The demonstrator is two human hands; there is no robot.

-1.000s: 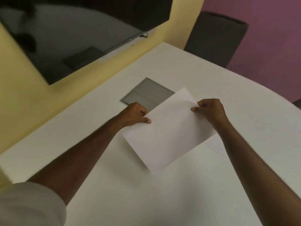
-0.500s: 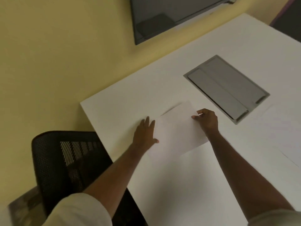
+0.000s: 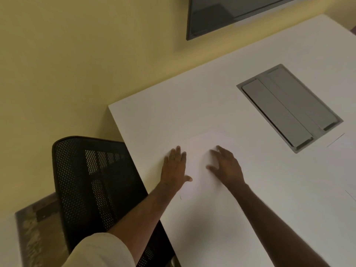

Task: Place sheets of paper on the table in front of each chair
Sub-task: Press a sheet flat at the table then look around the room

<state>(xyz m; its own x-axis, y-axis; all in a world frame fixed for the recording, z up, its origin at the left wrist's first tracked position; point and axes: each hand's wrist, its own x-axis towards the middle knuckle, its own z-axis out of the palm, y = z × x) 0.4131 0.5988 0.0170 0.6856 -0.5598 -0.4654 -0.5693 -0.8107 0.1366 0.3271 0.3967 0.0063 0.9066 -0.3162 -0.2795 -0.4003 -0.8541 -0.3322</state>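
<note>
- The left hand [image 3: 174, 167] lies flat and spread, palm down, fingers together and pointing away from the person, thumb out to the side; it grips nothing and presses on the left edge of a sheet of paper [image 3: 200, 158].
- The right hand [image 3: 227, 166] is likewise flat and wide, fingers splayed, resting on the right part of the same sheet without holding it.
- Between and under the two hands the sheet is thin, smooth and white, a rectangle lying flat on the tabletop [image 3: 240, 218]; its edges are faint against the white surface, so its outline is hard to trace. Its far corner shows just beyond the fingertips, and the long axis appears to run diagonally, from near the person toward the far right.
- The tabletop is smooth, matte white, with a sharp square corner beyond and left of the left hand.
- Left of the left hand, at the table's edge, stands one chair [image 3: 92, 185] with a black mesh back and rounded frame; the sheet lies in front of it.
- Beyond and right of the right hand, one grey rectangular hatch [image 3: 289, 106] is set flush into the tabletop, with two long flaps.
- Far right, faint thin edges suggest a second sheet [image 3: 346, 160]; only part shows.
- Beyond, a dark screen [image 3: 221, 12] hangs on a plain yellow wall [image 3: 77, 64].
</note>
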